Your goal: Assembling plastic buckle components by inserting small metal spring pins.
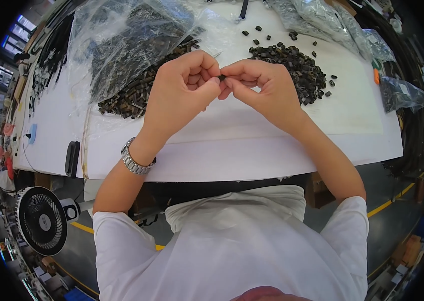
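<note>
The left hand point(179, 93) and right hand point(269, 90) meet, pinching a small dark piece point(222, 78) over a white table point(232, 158), between a left heap point(130, 98) and a right heap point(301, 71) of dark parts. A near-left fan point(41, 213) bears an illegible hub mark point(45, 222).

Black is shown by the small part point(222, 78) between the hands point(176, 90) point(272, 86), white by the counter point(252, 155) beneath them.

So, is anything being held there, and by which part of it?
Yes, a dark piece, held between the left hand and right hand. They cover most of it, so which part each grips cannot be told.
</note>
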The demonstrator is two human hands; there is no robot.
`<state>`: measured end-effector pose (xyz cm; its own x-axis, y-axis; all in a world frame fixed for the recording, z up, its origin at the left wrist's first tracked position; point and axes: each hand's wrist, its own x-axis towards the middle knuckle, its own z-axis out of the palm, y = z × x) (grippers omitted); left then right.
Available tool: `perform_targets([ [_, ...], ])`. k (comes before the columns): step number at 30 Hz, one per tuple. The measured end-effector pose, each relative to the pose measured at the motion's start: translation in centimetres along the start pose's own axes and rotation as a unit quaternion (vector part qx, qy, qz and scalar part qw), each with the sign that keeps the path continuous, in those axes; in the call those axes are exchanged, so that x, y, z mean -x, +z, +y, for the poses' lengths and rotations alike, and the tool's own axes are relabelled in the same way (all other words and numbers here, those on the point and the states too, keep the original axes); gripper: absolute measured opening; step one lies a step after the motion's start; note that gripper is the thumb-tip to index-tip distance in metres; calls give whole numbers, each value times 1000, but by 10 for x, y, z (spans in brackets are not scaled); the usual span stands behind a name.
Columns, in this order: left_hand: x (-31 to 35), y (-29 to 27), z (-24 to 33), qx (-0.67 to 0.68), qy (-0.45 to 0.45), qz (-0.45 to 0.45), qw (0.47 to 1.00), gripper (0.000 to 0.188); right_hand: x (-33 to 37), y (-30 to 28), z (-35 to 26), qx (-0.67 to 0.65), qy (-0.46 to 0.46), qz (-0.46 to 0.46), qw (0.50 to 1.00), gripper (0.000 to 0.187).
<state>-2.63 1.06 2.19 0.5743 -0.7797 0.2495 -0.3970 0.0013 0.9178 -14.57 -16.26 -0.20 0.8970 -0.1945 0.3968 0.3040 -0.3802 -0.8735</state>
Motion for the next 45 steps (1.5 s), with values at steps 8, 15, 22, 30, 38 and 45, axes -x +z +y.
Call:
perform_targets([
  [8, -2, 3, -5, 37, -3, 7, 999, 5, 1, 9, 0, -33, 76, 28, 996, 18],
  [15, 0, 15, -11, -67, 30, 57, 996, 7, 1, 14, -1, -12, 67, 60, 996, 17],
  [22, -2, 19, -14, -146, 89, 94, 981, 10, -2, 15, 7, 83, 8, 62, 995, 15],
  [30, -3, 14, -12, -134, 105, 46, 984, 6, -1, 12, 9, 131, -60, 70, 987, 15],
  [38, 0, 17, -10, -158, 82, 85, 980, 4, 0, 17, 3, 113, -21, 78, 990, 13],
  [45, -5, 16, -14, -242, 161, 101, 951, 3, -1, 15, 6, 181, -57, 79, 979, 12],
])
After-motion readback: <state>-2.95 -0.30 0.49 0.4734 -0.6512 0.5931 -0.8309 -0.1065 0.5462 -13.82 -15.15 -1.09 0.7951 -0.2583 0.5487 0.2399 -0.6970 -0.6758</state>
